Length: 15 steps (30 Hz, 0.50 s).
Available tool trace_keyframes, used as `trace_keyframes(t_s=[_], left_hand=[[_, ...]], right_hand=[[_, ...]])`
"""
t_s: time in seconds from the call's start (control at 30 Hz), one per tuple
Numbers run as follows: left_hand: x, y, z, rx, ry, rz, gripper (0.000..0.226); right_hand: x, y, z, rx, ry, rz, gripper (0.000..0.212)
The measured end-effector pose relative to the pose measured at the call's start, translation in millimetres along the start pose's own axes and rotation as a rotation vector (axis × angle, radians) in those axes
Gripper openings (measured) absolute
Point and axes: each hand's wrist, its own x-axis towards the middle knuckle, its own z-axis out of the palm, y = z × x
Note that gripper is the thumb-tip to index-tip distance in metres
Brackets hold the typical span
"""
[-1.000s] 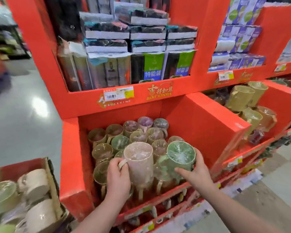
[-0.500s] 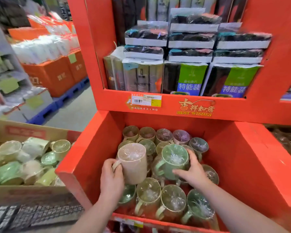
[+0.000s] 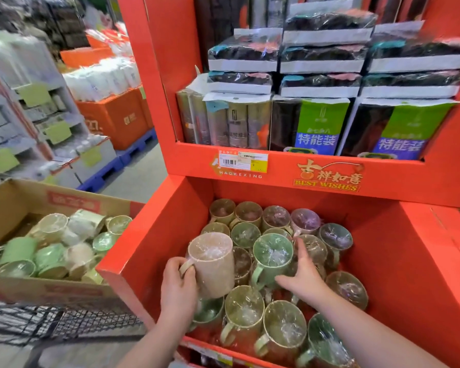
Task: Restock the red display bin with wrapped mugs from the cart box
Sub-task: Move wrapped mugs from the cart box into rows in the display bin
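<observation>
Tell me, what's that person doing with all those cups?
A person is restocking the red bin. The left hand grips a beige mug by its handle, and the right hand cups a green mug beside it, both over the stocked mugs in the bin. More wrapped mugs wait in the cardboard box on the cart to the left.
</observation>
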Motion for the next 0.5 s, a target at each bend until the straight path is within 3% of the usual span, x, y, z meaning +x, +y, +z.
trace_keyframes(t_s=[0.2, 0.33, 0.5], left_hand=[[14.6, -2.9, 6.6, -0.013, -0.029, 0.022, 0.013], [25.3, -4.9, 13.4, -0.040, -0.041, 0.014, 0.014], [52.3, -4.7, 35.4, -0.077, -0.030, 0.009, 0.014]], right_hand=[[-5.6, -8.1, 12.5, -0.156, 0.125, -0.077, 0.119], [-0.2, -9.4, 10.9, -0.121, 0.186, -0.073, 0.101], [4.4, -9.0, 7.9, -0.055, 0.237, -0.058, 0.099]])
